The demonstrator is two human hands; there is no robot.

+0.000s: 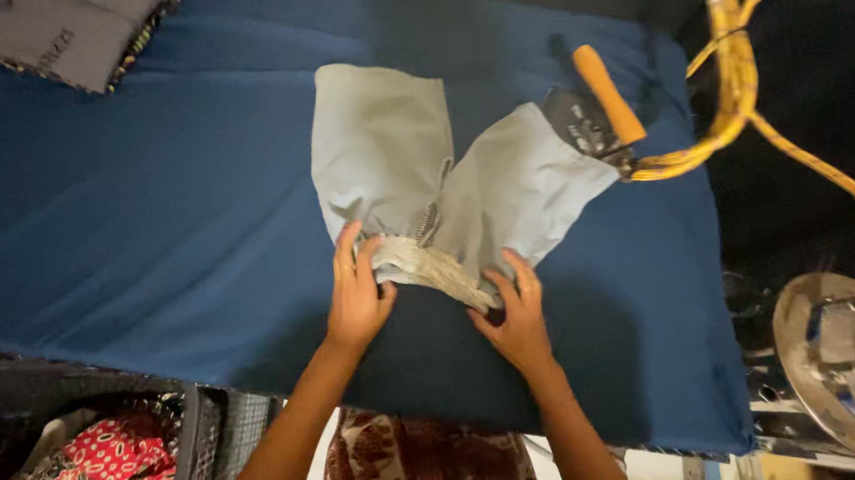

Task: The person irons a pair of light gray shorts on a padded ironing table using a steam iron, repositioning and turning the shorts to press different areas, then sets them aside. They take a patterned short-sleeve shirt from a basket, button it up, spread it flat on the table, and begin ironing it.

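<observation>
Two hands are pressed flat, unclenched, on the waistband: left hand (357,300), right hand (518,314) | grey shorts (444,184) are spread on blue ironing pad (145,220), legs fanned beyond the fingers | iron (594,113) is parked past the right leg, unheld | smoothing under way, pressing seemingly not begun

Bare forearms, ringed left hand (356,293), maroon patterned garment (418,466) below.

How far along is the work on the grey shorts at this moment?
Done: the grey shorts lie spread on the blue padded table, legs fanned apart. In hand: the left hand and right hand press flat on the turned-out waistband, arranging it. Left: the iron with the orange handle rests untouched beside the right leg; creases show in the fabric. More clothes sit in the basket.
</observation>
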